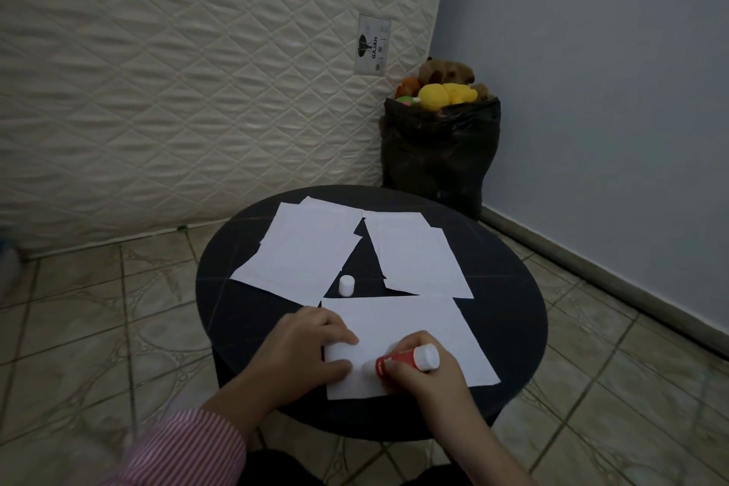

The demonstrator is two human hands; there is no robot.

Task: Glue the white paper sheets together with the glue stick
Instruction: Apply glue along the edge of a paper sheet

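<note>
Two hands are busy on a round black worktop (513, 288) here. Right hand (428, 371) has its fingers wrapped around a red glue stick (406, 360), which is tilted with its white end pointing up and to the right and its lower end down on the nearest white paper sheet (426, 327). Left hand (305, 351) rests on that same sheet's left edge with fingers bent, pinning it down; a pink striped sleeve (189, 446) shows at the wrist. The glue stick's white cap (346, 285) stands upright on the bare worktop just beyond the sheet, between two more piles of white paper, one on the left (300, 249) and one on the right (418, 252). Behind the worktop a quilted mattress (177, 71) leans against the wall, and a black bag (438, 150) stuffed with plush toys (438, 93) sits in the corner on the tiled floor.
</note>
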